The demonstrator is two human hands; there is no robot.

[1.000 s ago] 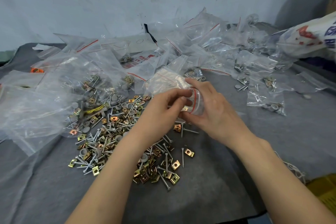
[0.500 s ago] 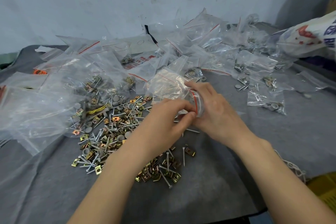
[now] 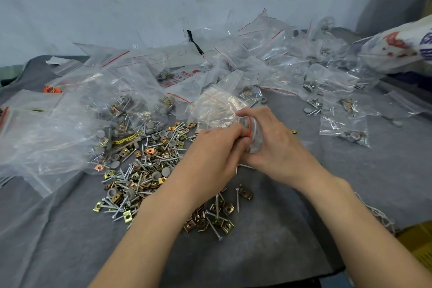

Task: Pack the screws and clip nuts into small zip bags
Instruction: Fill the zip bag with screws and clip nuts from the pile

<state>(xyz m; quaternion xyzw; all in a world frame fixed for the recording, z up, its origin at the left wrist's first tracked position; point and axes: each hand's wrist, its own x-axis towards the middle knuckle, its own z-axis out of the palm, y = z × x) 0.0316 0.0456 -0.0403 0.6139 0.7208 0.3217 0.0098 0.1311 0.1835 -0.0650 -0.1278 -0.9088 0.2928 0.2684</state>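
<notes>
1. Head view: a loose heap (image 3: pixel 145 166) of screws and clip nuts lies on the grey cloth (image 3: pixel 280 252) and serves as the landmark. The zip bag (image 3: pixel 217 110) is held just above the heap's right edge, its body slack and trailing away toward the wall.
2. The right hand (image 3: pixel 280 147) has its fingers curled round the bag's red-lined mouth, holding it bunched open. The left hand (image 3: pixel 217 149) meets it from the heap side, its fingertips pinching at that same rim. Whether the left hand also holds any parts cannot be told.
3. Filled bags (image 3: pixel 346 128) lie well to the right of the heap, and empty ones are piled behind it.
4. Risks, as a judgement: the thin film could slip from the right hand's grip and the mouth collapse, spilling parts back onto the heap. A screw point could snag or pierce the plastic, and a part caught in the zip track would stop it sealing.
</notes>
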